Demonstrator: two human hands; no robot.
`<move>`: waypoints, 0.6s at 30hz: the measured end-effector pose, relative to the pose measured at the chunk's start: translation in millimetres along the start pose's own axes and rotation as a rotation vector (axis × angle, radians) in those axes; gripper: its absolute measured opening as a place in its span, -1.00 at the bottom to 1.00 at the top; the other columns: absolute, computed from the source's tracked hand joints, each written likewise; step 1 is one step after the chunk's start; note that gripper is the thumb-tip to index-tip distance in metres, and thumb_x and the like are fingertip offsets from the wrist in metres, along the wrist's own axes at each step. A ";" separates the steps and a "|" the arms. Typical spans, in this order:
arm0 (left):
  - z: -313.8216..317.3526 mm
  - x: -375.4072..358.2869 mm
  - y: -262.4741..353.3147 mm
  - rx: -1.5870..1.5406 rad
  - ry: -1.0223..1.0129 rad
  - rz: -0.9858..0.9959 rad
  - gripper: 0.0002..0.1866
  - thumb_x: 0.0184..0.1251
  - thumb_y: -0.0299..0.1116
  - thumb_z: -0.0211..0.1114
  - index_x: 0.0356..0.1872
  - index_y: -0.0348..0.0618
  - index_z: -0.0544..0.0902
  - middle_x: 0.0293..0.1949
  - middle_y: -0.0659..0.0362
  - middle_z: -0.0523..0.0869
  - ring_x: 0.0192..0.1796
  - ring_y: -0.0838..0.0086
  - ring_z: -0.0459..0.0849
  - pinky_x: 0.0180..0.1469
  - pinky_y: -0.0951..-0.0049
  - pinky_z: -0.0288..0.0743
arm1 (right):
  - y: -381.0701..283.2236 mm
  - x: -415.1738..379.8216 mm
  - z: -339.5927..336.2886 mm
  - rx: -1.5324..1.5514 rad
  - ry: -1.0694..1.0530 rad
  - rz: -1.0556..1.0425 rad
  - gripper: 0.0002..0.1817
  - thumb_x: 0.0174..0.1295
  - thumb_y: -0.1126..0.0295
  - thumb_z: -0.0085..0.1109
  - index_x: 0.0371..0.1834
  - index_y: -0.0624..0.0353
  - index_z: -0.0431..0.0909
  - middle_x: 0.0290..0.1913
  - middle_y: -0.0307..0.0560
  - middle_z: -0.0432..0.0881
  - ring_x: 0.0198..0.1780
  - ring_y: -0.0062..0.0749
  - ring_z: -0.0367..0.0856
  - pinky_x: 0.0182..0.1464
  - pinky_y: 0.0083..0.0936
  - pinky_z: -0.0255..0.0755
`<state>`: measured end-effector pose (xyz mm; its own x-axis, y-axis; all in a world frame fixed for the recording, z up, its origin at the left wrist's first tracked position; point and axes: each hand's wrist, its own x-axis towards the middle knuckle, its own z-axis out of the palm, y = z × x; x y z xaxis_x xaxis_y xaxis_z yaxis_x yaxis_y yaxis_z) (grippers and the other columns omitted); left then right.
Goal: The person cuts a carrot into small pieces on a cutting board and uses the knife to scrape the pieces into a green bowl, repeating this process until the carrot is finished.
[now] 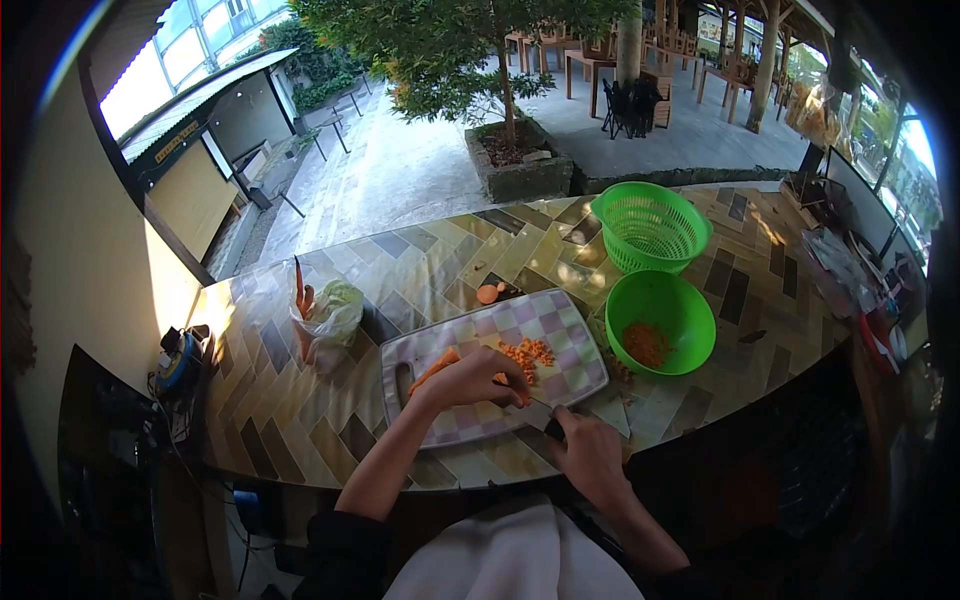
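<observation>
Knife [554,430] grasped in your right hand [592,455], blade slanting forward-left toward the carrot piece [521,401] pinched in your left hand [478,376].

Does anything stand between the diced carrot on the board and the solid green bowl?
No tall obstacle shows between the diced carrot and green bowl; only the board's edge and small scraps.

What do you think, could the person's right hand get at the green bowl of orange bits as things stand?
Probably yes: the green bowl stands just beyond the right hand, with nothing tall between them. That hand grips a knife, though, which it may need to put down first.
</observation>
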<state>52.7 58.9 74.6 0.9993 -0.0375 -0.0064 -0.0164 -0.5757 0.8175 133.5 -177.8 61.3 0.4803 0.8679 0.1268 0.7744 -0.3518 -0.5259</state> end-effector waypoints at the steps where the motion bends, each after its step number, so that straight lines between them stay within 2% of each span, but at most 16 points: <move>1: -0.3 1.0 0.0 0.007 0.019 0.007 -0.81 0.14 -0.48 0.44 -0.20 -0.22 0.78 -0.26 0.17 0.82 -0.19 0.46 0.78 -0.08 0.42 0.58 | 0.3 -0.4 0.1 -0.007 0.010 -0.003 -0.69 0.12 0.33 0.37 -0.10 0.17 0.57 -0.38 0.05 0.68 -0.27 0.05 0.70 -0.20 -0.11 0.50; 9: -6.9 7.5 -6.7 0.132 0.148 -0.045 -0.83 0.20 -0.53 0.36 -0.17 -0.27 0.72 -0.23 0.10 0.79 -0.11 0.40 0.76 -0.03 0.44 0.58 | -1.8 -3.0 -8.0 -0.025 -0.026 0.028 -0.68 0.13 0.31 0.36 -0.08 0.16 0.55 -0.39 0.09 0.67 -0.28 0.06 0.70 -0.20 -0.09 0.51; 11: -8.1 6.7 -14.6 0.070 0.172 -0.073 -0.83 0.20 -0.54 0.37 -0.17 -0.28 0.72 -0.22 0.12 0.79 -0.11 0.44 0.76 -0.02 0.44 0.58 | -1.5 -3.5 -10.9 -0.039 -0.064 0.043 -0.71 0.17 0.30 0.33 -0.12 0.17 0.51 -0.33 0.06 0.69 -0.25 0.05 0.71 -0.19 -0.10 0.53; 15: -10.4 3.3 -10.2 -0.023 0.141 -0.183 -0.83 0.20 -0.54 0.39 -0.18 -0.29 0.73 -0.22 0.15 0.79 -0.10 0.51 0.75 -0.01 0.46 0.59 | 2.9 -5.0 -10.1 -0.014 -0.065 0.060 -0.70 0.16 0.31 0.34 -0.11 0.16 0.52 -0.34 0.07 0.70 -0.25 0.05 0.71 -0.19 -0.09 0.53; 18: -9.5 -6.0 -6.1 -0.079 0.259 -0.118 -0.84 0.18 -0.54 0.41 -0.19 -0.28 0.75 -0.23 0.15 0.79 -0.13 0.52 0.75 -0.01 0.46 0.59 | 5.6 -5.8 -10.2 0.005 -0.055 0.079 -0.69 0.16 0.31 0.35 -0.09 0.16 0.54 -0.35 0.06 0.70 -0.26 0.05 0.71 -0.20 -0.09 0.52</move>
<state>47.1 70.5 75.2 0.9698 0.2416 0.0349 0.0929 -0.4975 0.8625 139.3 -188.4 66.2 0.5162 0.8556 0.0382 0.7331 -0.4183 -0.5363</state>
